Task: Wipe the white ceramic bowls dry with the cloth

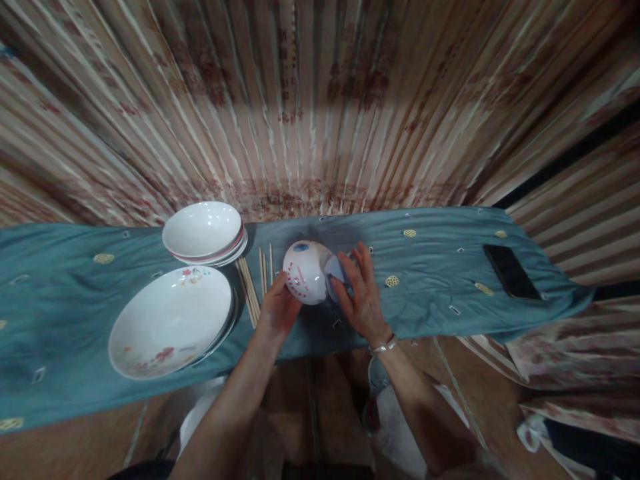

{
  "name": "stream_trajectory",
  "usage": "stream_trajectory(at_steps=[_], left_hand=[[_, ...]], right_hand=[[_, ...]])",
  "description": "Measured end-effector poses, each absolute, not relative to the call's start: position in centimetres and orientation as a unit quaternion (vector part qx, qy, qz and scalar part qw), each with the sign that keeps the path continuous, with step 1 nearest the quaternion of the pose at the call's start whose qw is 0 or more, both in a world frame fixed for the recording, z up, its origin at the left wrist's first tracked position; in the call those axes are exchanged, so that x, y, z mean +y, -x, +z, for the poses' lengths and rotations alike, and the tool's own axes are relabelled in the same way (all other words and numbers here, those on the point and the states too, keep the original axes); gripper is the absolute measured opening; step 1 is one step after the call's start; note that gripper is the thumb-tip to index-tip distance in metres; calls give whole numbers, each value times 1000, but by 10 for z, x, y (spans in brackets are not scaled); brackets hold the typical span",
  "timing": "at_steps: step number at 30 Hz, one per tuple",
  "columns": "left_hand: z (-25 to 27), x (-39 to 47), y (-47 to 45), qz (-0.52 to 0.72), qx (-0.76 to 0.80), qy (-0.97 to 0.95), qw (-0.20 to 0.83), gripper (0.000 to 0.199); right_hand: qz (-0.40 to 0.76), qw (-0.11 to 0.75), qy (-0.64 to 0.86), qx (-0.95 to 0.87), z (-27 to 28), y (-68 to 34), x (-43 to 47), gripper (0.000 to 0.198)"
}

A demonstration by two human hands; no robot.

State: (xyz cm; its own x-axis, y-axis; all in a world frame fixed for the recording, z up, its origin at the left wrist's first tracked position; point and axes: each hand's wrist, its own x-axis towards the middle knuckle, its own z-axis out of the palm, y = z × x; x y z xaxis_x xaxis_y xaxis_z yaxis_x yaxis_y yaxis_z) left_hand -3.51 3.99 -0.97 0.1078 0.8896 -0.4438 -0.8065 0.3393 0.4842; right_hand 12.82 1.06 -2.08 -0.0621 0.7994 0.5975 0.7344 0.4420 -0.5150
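Observation:
A small white bowl [306,270] with red lettering and a blue patch is tilted above the table, its outside toward me. My left hand [280,303] grips the bowl at its lower left edge. Pressed against the bowl's right side is a bluish-grey cloth [339,275], with the fingers of my right hand [361,297] closed on it. Just left of the bowl, several wooden chopsticks [249,291] lie on the cloth-covered table. The bowl's inside is hidden from view.
Stacked white bowls [203,230] stand at the back left, behind large floral plates [170,323] near the front edge. A black phone [511,271] lies at the right on the teal tablecloth [430,267]. Pleated curtains [310,107] hang behind the table.

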Motion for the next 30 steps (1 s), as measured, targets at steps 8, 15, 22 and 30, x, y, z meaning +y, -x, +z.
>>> stream_trajectory(at_steps=[8,15,22,30], left_hand=[[-14,40,37,564,348,-64,746,26],[-11,40,35,573,363,-57,733,27],[-6,40,35,563,360,-54,742,31],[-17,44,38,574,341,-88,740,39]], right_hand=[[66,457,528,-712,-24,-134,13,39],[47,467,573,-672,-24,-133,22,42],[33,406,499,-765,-23,-124,14,41],[42,411,478,-775,-28,-118,11,50]])
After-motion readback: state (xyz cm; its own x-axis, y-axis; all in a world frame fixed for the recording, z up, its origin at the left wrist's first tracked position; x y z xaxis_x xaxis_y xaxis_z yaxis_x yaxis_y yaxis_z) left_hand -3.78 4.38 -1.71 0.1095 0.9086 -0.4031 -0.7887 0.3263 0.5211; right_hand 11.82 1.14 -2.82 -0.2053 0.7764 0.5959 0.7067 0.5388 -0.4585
